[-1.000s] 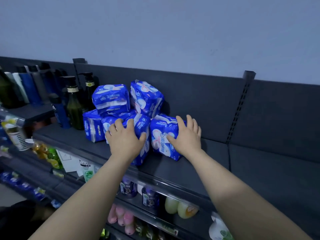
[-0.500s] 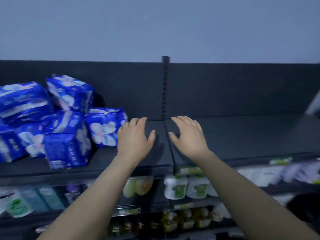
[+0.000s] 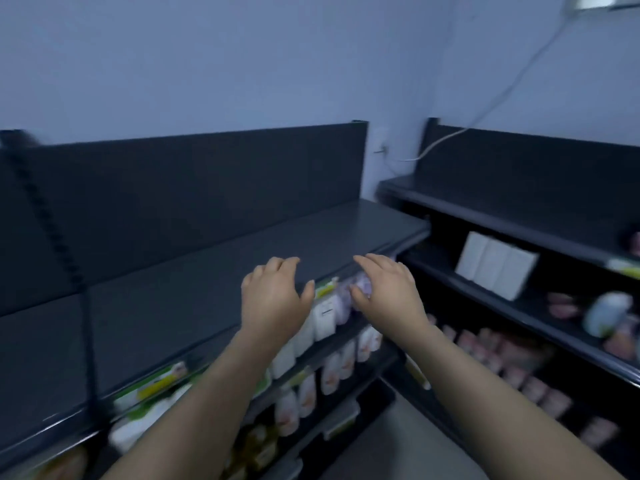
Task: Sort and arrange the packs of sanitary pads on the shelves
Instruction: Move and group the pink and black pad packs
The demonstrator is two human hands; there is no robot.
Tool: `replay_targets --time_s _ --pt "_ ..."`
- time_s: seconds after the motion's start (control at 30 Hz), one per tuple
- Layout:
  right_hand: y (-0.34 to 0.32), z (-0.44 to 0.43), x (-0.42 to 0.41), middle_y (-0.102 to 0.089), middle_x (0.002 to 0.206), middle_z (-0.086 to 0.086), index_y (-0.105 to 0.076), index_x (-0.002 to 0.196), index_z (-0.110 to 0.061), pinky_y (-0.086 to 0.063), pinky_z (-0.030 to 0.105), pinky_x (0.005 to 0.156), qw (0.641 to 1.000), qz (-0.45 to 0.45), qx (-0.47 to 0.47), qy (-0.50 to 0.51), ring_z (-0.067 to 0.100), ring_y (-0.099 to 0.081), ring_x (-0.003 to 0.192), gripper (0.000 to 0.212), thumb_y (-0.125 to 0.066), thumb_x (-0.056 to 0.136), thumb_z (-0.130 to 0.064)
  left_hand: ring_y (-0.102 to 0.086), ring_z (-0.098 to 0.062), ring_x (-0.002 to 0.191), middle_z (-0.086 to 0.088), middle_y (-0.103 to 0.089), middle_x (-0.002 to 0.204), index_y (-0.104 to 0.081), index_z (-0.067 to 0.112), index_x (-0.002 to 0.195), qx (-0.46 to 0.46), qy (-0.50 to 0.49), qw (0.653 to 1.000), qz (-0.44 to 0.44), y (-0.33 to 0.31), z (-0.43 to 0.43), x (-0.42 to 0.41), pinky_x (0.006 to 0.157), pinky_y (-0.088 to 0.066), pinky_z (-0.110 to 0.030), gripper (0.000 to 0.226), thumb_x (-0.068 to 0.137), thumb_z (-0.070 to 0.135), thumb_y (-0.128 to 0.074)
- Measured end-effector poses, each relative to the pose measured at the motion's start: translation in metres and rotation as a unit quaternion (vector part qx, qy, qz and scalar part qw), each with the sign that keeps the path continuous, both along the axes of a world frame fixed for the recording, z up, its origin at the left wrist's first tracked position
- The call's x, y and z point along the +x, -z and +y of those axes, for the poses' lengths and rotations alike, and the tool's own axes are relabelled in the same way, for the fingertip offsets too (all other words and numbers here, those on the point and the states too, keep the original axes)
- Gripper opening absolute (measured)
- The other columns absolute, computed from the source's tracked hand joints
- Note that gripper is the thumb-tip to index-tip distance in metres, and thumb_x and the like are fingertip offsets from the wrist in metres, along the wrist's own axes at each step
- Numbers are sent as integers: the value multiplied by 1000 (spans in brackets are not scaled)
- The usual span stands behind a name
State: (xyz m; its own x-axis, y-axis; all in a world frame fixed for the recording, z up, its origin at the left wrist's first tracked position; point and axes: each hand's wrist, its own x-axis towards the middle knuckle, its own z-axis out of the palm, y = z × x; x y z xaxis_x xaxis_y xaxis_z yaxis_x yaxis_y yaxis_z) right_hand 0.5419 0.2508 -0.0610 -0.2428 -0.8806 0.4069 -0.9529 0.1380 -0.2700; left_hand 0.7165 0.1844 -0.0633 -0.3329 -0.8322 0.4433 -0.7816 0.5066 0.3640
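Fingers (image 3: 278,264) of left hand (image 3: 273,301), right hand (image 3: 389,294) loose near shelf (image 3: 194,282) edge

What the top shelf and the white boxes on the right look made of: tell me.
Top shelf: probably painted sheet metal, dark matt grey; thin flat board with a faint sheen along its front lip. White boxes: likely cardboard, matt white; straight edges and flat faces, though blur leaves it open.

Dark shelves (image 3: 207,289) meet in a corner, carrying white pouches (image 3: 325,317) (blurred) lower down and white boxes (image 3: 495,268) rightward.
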Motion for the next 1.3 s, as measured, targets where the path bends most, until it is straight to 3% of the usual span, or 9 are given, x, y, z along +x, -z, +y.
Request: replay_targets --time_s 0.13,0.23,0.43,0.57,0.7,0.87,1.13,1.3 --pt "-2 36 -102 -49 142 2 -47 140 -18 -27 41 112 997 28 7 73 23 -41 132 53 -56 91 -36 -56 -31 109 -6 -61 124 -58 16 131 1 69 998 8 -1 12 -107 93 -39 -39 47 90 38 -59" --pt "-6 65 -170 -49 141 1 -46 140 -20 -27 40 111 992 38 10 122 23 -41 131 51 -55 92 -35 -61 -38 97 -11 -66 112 -66 11 121 -4 114 993 23 -1 24 -185 84 -44 -41 43 85 35 -63" --pt "-5 134 -280 -57 131 6 -54 133 -16 -34 45 108 974 40 6 221 29 -49 124 48 -61 88 -31 -53 -30 116 -5 -57 132 -53 17 137 4 210 977 25 2 60 -321 95 -39 -38 50 93 42 -54" --pt "-1 176 -334 -59 130 7 -58 130 -16 -37 46 104 957 23 5 288 30 -52 122 53 -51 82 -37 -53 -30 113 -5 -57 129 -53 18 136 5 274 962 16 2 82 -392 93 -40 -39 49 94 43 -53" --pt "2 211 -377 -57 132 5 -57 131 -18 -35 47 106 939 13 3 345 30 -49 125 54 -51 81 -39 -51 -27 118 -2 -55 133 -50 20 137 11 320 947 8 2 100 -455 98 -38 -38 50 94 45 -50" --pt "-1 243 -430 -49 141 0 -48 139 -22 -28 38 109 912 35 26 407 24 -41 130 50 -56 92 -35 -52 -28 115 -3 -57 126 -53 21 131 5 376 927 7 -4 116 -528 95 -39 -38 45 94 45 -50" --pt "-22 261 -518 -42 147 0 -40 144 -23 -22 39 114 868 20 16 496 22 -34 137 53 -53 95 -38 -52 -30 113 -4 -57 125 -54 22 129 -5 439 899 5 -35 112 -646 93 -41 -40 43 92 44 -51" --pt "-39 264 -568 -49 142 3 -46 140 -21 -27 42 112 840 24 -4 543 25 -41 131 50 -55 93 -36 -52 -32 111 -5 -57 122 -54 22 129 -14 469 883 5 -60 106 -720 91 -42 -40 43 92 44 -51"
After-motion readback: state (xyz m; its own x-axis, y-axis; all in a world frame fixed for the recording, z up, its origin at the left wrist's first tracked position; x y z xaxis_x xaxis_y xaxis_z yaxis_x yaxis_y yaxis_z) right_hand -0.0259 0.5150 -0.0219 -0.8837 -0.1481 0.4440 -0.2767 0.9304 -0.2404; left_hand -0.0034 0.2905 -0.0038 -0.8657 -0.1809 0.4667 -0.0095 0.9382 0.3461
